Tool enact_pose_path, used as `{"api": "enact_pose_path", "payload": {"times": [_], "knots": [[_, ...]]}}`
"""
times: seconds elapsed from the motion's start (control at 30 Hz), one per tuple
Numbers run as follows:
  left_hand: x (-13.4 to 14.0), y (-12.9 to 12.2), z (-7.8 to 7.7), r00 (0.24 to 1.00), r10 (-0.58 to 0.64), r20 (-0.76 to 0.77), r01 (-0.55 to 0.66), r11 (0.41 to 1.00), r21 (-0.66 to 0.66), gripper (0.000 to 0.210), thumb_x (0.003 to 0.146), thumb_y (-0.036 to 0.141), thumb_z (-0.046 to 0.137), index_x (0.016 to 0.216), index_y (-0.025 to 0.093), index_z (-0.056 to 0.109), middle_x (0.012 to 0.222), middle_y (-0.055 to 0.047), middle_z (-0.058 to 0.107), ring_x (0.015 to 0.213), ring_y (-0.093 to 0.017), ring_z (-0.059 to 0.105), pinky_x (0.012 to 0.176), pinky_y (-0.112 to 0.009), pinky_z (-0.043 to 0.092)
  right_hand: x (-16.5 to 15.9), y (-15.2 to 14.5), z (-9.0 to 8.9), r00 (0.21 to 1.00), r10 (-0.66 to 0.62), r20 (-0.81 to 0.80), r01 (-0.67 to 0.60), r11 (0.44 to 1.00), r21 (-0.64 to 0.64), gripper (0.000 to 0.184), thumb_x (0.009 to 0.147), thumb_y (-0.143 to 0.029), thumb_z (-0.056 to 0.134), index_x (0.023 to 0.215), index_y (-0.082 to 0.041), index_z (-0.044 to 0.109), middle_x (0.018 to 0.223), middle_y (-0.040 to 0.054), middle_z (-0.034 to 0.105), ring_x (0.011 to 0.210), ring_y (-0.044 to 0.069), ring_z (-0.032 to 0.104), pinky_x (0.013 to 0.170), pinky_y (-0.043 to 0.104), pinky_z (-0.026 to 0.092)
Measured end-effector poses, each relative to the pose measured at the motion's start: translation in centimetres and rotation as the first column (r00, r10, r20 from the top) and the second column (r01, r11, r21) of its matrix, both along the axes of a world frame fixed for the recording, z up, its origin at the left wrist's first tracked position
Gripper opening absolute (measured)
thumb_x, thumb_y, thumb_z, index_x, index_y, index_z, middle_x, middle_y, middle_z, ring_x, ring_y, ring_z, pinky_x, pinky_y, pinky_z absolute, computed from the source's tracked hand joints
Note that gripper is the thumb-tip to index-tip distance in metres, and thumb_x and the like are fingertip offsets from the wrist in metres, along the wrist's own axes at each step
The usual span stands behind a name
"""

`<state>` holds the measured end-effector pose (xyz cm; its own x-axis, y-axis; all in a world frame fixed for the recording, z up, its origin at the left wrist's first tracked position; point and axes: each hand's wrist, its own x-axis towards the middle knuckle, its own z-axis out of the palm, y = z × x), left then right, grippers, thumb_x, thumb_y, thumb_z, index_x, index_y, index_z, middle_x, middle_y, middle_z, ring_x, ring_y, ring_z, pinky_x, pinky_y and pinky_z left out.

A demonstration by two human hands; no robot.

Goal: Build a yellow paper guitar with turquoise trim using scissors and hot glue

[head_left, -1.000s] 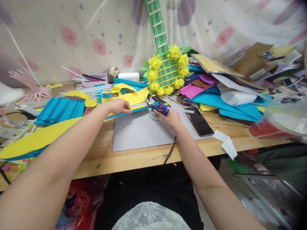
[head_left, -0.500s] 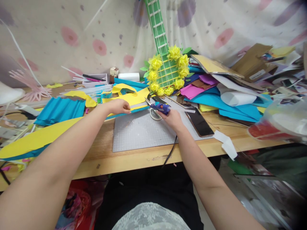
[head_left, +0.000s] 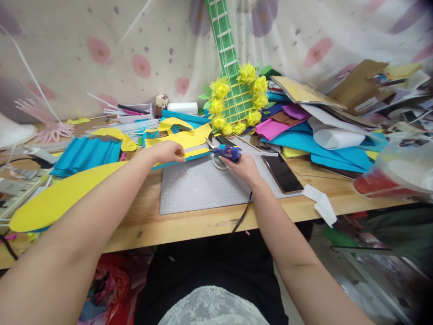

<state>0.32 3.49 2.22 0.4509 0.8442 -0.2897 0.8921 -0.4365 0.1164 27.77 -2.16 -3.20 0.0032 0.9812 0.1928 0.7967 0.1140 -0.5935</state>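
Head view: the left hand [head_left: 172, 152] pinches a yellow-and-blue strip [head_left: 198, 154] at the cutting mat [head_left: 196, 194]'s far edge; the right hand [head_left: 244, 167] grips a glue gun [head_left: 231, 153] nearby. Yellow already lines blue; gluing looks partway (remainder unclear).

Your single view looks out from your head, above and behind your hands, facing forward and down along your forearms [head_left: 291, 243]. Your left hand [head_left: 170, 151] and right hand [head_left: 243, 168] sit mid-view, at the arms' far end. Closest, on the near side of both hands, are your lace top [head_left: 213, 307] and dark trousers [head_left: 209, 262]; beneath and beyond them lies the table [head_left: 138, 225], then the patterned curtain [head_left: 149, 27], farthest off. The wide frame reaches the plastic cup [head_left: 395, 176], well right of your hands.
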Motion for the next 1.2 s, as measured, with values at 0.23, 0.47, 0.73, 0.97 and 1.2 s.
{"api": "enact_pose_path", "payload": {"times": [0.23,0.47,0.73,0.97,1.2], "knots": [[0.1,0.0,0.0,0.999,0.000,-0.054,0.004,0.996,0.085,0.044,0.074,0.050,0.051,0.105,0.020,0.064,0.108,-0.005,0.067,0.095,-0.020,0.060,0.075,-0.025,0.041,-0.6,0.0,-0.5,0.983,0.007,-0.184,-0.012,1.000,-0.028,0.039,0.071,-0.050,0.062,0.090,-0.017,0.070,0.084,0.0089,0.070,0.079,0.022,0.064,0.068,0.030,0.047],[0.2,-0.5,-0.1,0.999,0.041,-0.010,-0.040,0.996,0.085,0.042,0.073,0.048,0.054,0.103,0.020,0.063,0.108,-0.004,0.067,0.094,-0.018,0.060,0.076,-0.023,0.042,0.5,0.2,0.2,0.746,0.025,-0.666,-0.167,0.975,-0.150,0.045,0.074,-0.062,0.054,0.067,-0.018,0.059,0.055,0.0024,0.058,0.043,0.010,0.047,0.042,0.022,0.039],[0.0,-1.6,-0.7,0.996,0.086,-0.022,-0.082,0.988,0.132,0.042,0.074,0.047,0.054,0.106,0.020,0.060,0.111,-0.004,0.065,0.097,-0.021,0.059,0.078,-0.026,0.043,2.4,0.8,0.5,0.568,-0.008,-0.823,-0.267,0.944,-0.194,0.048,0.060,-0.064,0.066,0.067,-0.018,0.055,0.068,0.0029,0.062,0.043,0.006,0.042,0.036,0.019,0.033],[0.6,-3.2,-2.5,0.992,0.127,-0.001,-0.123,0.961,0.247,0.046,0.076,0.047,0.052,0.115,0.023,0.054,0.120,-0.007,0.058,0.109,-0.024,0.054,0.086,-0.030,0.042,6.3,1.6,-0.2,0.661,-0.028,-0.750,-0.186,0.962,-0.201,0.045,0.060,-0.060,0.067,0.069,-0.017,0.059,0.074,0.0048,0.064,0.045,0.006,0.042,0.038,0.020,0.034],[0.7,-4.3,-3.0,0.989,0.149,0.018,-0.149,0.954,0.259,0.062,0.073,0.040,0.056,0.129,0.020,0.039,0.130,-0.010,0.049,0.116,-0.026,0.049,0.088,-0.033,0.042,7.8,2.6,-2.6,0.808,-0.271,-0.523,0.250,0.962,-0.112,0.042,0.068,-0.055,0.061,0.074,-0.013,0.064,0.067,0.0083,0.066,0.050,0.013,0.054,0.048,0.026,0.044]]}}
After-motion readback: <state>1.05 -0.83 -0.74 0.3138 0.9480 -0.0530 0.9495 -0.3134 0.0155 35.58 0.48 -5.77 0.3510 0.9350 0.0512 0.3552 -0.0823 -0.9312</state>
